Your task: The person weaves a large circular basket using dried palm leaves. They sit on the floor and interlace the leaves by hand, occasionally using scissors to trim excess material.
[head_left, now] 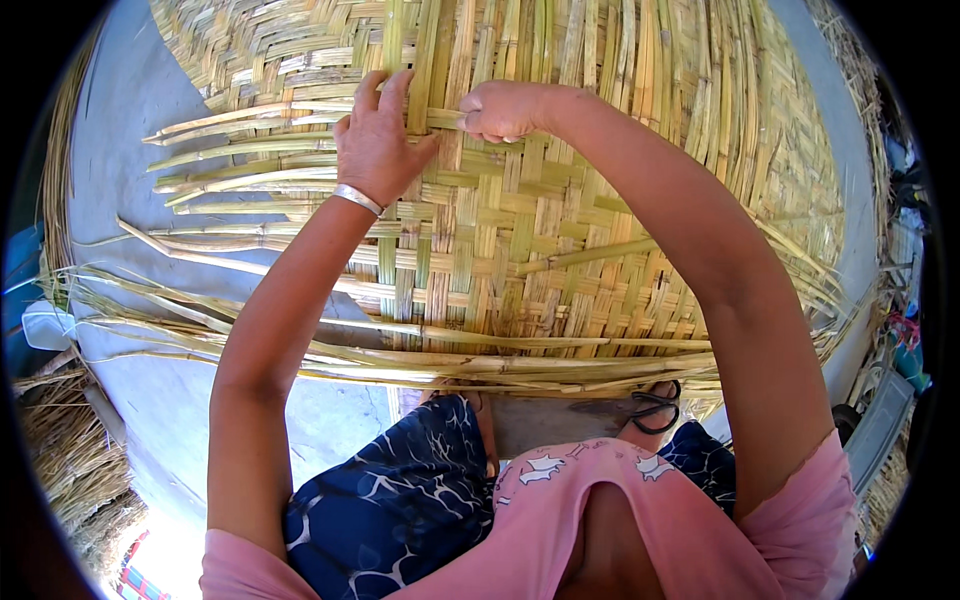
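A large mat of flat yellow-green reed strips (pixel 480 215) lies in front of me, partly woven in a crisscross pattern. My left hand (pixel 382 145), with a silver bangle at its wrist, rests on the strips at the mat's left. Its fingers are apart and the thumb points right. Just right of it, my right hand (pixel 503 110) is closed, knuckles up, around a crosswise reed strip (pixel 443 118) that runs toward the left hand. Long upright strips (pixel 425 55) extend past both hands to the far side. The right fingertips are mostly hidden.
Loose strip ends (pixel 230 165) stick out on the left over a grey floor (pixel 125 190). A bundle of long reeds (pixel 520 365) crosses the near edge by my feet. Dry straw (pixel 75 450) is heaped at lower left, near a white container (pixel 47 325). Clutter lines the right side.
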Demonstrator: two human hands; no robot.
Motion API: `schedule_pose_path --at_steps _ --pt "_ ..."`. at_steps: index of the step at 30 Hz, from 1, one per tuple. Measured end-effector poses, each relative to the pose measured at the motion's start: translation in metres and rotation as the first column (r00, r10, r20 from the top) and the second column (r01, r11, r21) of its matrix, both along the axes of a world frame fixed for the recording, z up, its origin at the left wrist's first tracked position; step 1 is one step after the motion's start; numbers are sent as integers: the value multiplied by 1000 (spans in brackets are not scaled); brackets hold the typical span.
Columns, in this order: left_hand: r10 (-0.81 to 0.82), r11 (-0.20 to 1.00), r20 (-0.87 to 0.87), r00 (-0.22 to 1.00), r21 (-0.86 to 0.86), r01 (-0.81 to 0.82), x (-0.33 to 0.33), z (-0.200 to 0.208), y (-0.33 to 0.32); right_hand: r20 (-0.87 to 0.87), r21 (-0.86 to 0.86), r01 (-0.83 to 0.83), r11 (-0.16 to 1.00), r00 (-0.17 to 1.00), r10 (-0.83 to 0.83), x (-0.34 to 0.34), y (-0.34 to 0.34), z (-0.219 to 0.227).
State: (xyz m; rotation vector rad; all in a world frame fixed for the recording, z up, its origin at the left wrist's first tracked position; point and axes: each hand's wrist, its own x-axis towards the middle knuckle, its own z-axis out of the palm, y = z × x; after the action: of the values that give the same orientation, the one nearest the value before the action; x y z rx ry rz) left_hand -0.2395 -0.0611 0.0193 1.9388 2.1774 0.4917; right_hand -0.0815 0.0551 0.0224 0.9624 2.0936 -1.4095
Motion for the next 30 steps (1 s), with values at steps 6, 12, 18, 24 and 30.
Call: schedule_pose_path --at_steps 6,12,18,24,30 --pt "-1 999 28 1000 52 -1 -7 -2 10 -71 344 -142 928 982 177 2 -10 -1" --pt "-58 998 -268 962 -8 58 -54 -6 27 -76 146 -68 987 994 80 5 -8 12" --pt "-319 942 -146 936 -157 297 -86 2 43 -109 104 -45 994 992 56 10 -9 12" --pt "-404 909 -84 911 -152 389 -89 3 43 -115 68 -70 995 990 77 12 -3 13" --pt "-470 881 -90 878 -119 459 -88 6 32 -72 213 -120 970 988 138 8 -6 10"
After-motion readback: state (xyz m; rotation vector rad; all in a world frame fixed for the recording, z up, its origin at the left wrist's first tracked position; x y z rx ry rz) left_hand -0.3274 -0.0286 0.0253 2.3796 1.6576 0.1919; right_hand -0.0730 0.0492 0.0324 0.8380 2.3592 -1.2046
